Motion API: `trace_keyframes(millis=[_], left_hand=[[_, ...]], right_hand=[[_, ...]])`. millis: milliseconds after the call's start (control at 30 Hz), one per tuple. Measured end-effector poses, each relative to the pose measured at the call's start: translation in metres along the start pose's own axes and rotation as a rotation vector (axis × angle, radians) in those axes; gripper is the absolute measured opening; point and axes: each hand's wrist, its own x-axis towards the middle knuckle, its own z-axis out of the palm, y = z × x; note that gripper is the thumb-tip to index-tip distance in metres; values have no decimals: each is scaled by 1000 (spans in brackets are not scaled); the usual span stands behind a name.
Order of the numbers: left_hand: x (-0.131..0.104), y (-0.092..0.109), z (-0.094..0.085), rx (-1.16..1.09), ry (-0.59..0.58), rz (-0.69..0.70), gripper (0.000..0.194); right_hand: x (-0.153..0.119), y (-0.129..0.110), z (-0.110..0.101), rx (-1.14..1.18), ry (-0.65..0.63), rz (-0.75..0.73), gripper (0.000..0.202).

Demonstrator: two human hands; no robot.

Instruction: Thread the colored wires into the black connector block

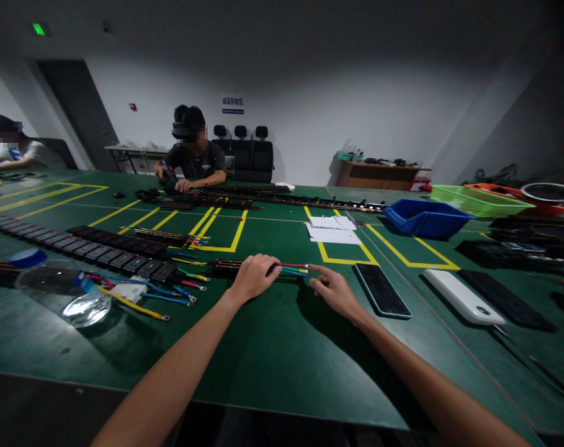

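1. Left hand: clamped on the lead end of the strip bundle, close to the root of the red lead; exact finger placement underneath hidden.
2. Right hand: forefinger and thumb apart, forefinger at the red lead's ring terminal; cannot tell whether touching or just short of it.
3. Strip bundle: flat on the green tabletop, near its middle and well in from the near edge, with leads pointing toward the right edge.
4. Handling, judged by look: probably light enough for one hand, stiffish along the strips, liable to sag if lifted by one end only. Leads likely light, bendy and a little springy.
5. Ring terminal: small, hard, probably slippery; perhaps easily strained at the crimp.
6. Best hold: strips gathered flat just behind the leads, plus a fingertip pinch on the insulation rather than the bare metal. Avoid tugging at the joint.
7. Containers near the left edge: clear bottle, blue-capped, with a little clear liquid low down.
8. Containers toward the far right corner: blue bin, contents hidden; pale green basket just beyond, contents unclear; orange tray behind, with a round, pale-rimmed thing in or over it, cannot tell which.
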Motion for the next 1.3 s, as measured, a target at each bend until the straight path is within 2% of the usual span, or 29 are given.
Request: trace_keyframes(millis=[200, 533, 800, 1300], left_hand=[[0, 0, 1, 0, 4, 8, 26], [0, -1, 2, 10, 7, 3, 26], [1, 0, 1, -11, 6, 9, 26], [1, 0, 2, 19, 27, 18, 23]], right_hand=[[-2, -8, -5, 52, 58, -57, 62], [0, -1, -2, 2, 18, 15, 62], [-2, -7, -7, 64, 142, -34, 52], [-2, -5, -5, 16, 73, -11, 59]])
